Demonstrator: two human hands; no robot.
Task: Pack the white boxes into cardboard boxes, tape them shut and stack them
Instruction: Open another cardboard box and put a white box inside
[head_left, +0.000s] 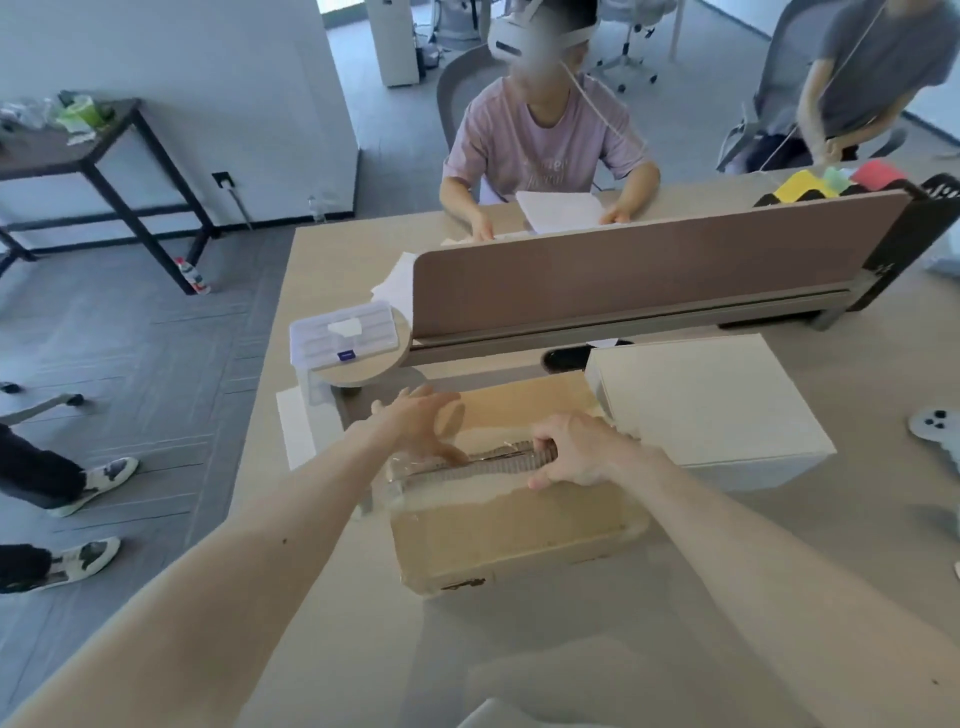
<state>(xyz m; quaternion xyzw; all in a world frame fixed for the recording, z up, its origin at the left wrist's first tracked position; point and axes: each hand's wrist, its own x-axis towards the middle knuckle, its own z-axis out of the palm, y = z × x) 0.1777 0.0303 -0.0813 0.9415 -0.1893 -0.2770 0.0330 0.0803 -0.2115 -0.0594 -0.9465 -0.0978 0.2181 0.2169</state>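
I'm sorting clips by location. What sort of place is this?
Most likely an open office: a shared desk with a divider panel, swivel chairs on grey floor, and a person in a headset working opposite.

brown cardboard box (511, 525), white box (706, 405), beige table (363, 649)

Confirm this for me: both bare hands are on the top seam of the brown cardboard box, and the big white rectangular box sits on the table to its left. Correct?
Not quite. The head view shows the big white rectangular box to the right of the brown cardboard box, not its left. The rest holds: left hand and right hand are both at the top seam.
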